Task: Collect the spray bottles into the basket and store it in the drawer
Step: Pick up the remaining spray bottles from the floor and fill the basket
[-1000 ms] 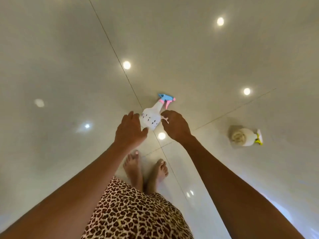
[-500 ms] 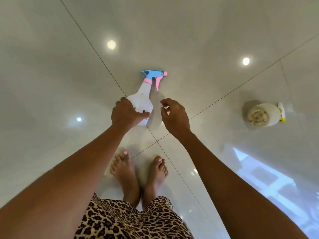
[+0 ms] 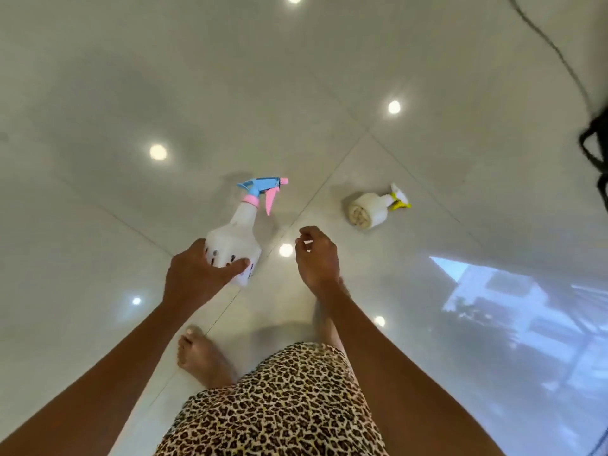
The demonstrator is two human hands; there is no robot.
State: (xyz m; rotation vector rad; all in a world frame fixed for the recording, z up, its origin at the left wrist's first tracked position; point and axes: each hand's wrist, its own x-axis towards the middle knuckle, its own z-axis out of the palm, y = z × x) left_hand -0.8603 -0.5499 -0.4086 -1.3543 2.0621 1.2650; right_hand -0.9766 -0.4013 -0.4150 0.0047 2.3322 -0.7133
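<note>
– Glossy pale floor tiles [image 3: 98, 93] are carrying everything, and you are holding the white spray bottle [image 3: 235, 238] just above them, judging by the shadow under its blue-and-pink trigger. Your left hand [image 3: 197, 278] is wrapping the bottle's base, with the thumb lying across the near face and the fingers [image 3: 194, 250] curling round the far side.

– You are gripping low, probably because the wide body is giving you a surer hold than the thin neck. That grip is keeping the trigger pointing away from you. Your right hand [image 3: 317, 255] is hovering just beside the bottle, its fingers [image 3: 301, 233] loosely curled and holding nothing.

– I'd judge you are keeping that hand free for the second bottle [image 3: 370, 209]. It is lying on its side on the tiles nearby, off to your right, with its yellow trigger facing away.

– As for containers, neither the basket nor the drawer is showing. Something dark [image 3: 595, 149] is poking in at the right edge, but it is too cut off to name.

– Whether either bottle is holding liquid, you cannot tell through the white plastic.
</note>
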